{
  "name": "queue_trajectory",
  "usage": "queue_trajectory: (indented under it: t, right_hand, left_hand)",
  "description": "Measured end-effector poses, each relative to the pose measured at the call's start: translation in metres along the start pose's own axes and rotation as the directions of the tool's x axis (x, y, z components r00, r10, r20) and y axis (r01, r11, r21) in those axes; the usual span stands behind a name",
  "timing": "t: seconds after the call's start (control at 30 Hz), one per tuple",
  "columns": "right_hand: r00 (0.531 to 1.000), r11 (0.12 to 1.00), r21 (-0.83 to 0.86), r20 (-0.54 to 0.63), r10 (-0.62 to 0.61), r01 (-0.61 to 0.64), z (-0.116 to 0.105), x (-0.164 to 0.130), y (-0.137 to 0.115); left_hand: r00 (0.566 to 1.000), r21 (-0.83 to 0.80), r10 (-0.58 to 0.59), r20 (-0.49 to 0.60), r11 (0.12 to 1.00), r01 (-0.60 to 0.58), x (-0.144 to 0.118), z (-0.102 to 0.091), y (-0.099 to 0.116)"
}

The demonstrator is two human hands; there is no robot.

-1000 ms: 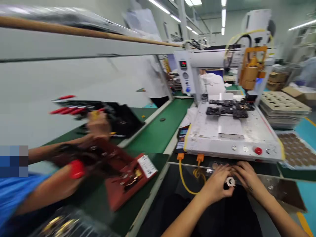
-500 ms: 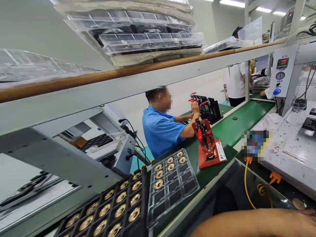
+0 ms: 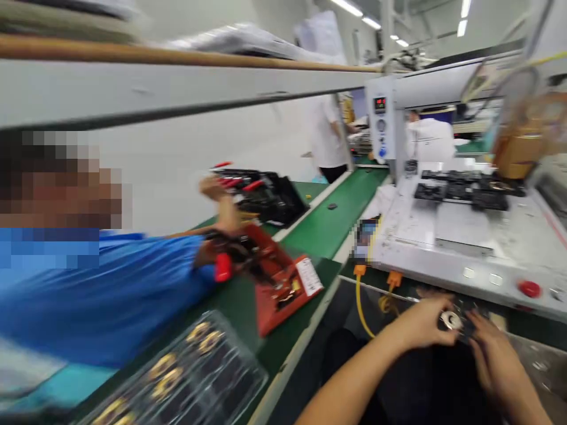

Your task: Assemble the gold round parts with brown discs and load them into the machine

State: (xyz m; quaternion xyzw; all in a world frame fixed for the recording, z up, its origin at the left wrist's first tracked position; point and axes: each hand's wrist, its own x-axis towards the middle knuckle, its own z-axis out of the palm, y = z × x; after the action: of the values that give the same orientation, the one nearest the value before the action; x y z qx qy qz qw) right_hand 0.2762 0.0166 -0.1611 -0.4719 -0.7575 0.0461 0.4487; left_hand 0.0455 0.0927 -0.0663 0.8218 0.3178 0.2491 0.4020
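My left hand (image 3: pixel 427 323) is at the lower right, in front of the white machine, its thumb and fingers closed at the edge of a small round metal part (image 3: pixel 450 320) with a dark centre. A dark piece lies around or behind that part, too blurred to make out. Close by on the right is my right hand (image 3: pixel 491 348), fingers bent toward the same dark piece. Motion smears its fingertips, so I cannot tell whether it grips anything.
The white machine bed (image 3: pixel 407 248) carries black fixtures (image 3: pixel 460 186) and a red button (image 3: pixel 529 288). Left of it are a phone (image 3: pixel 367 236) with a yellow cable, a green conveyor (image 3: pixel 323 218), a red clamp jig (image 3: pixel 274 295) and a clear tray (image 3: pixel 230 407) of gold rings. A blue-sleeved co-worker (image 3: pixel 110 295) reaches across.
My view has swung right, toward the machine. Both my hands and the round metal part now show; before, only a forearm was plain. The co-worker and tray appear farther left and closer.
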Motion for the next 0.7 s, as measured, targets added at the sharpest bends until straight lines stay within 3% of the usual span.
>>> queue_trajectory:
  t: [0.03, 0.2, 0.33, 0.47, 0.57, 0.7]
  right_hand:
    - [1.000, 0.998, -0.054, 0.011, -0.024, 0.024, -0.005, 0.004, -0.003]
    - [0.995, 0.979, -0.179, 0.026, 0.100, -0.093, -0.005, 0.033, -0.015]
    - [0.990, 0.986, -0.081, -0.016, 0.142, -0.143, -0.012, 0.042, -0.022]
    - [0.969, 0.974, 0.050, -0.095, 0.227, -0.223, -0.029, 0.040, -0.027]
    - [0.893, 0.896, 0.155, -0.114, 0.435, -0.417, -0.042, 0.037, -0.032]
    - [0.775, 0.734, 0.305, 0.018, 0.632, -0.607, -0.060, 0.043, -0.044]
  left_hand:
    - [0.999, -0.003, 0.001, -0.033, 1.000, -0.001, 0.002, -0.006, 0.000]
    - [0.998, 0.016, 0.034, -0.055, 0.999, -0.033, -0.006, -0.017, -0.005]
    - [0.996, 0.151, 0.070, -0.055, 0.987, -0.062, -0.017, -0.010, -0.001]
    - [0.991, 0.263, 0.105, -0.079, 0.962, -0.080, -0.007, 0.003, 0.003]
    - [0.986, 0.285, 0.114, -0.126, 0.956, -0.074, 0.003, 0.008, 0.006]
    - [0.979, 0.302, 0.118, -0.165, 0.951, -0.064, 0.007, 0.009, 0.008]
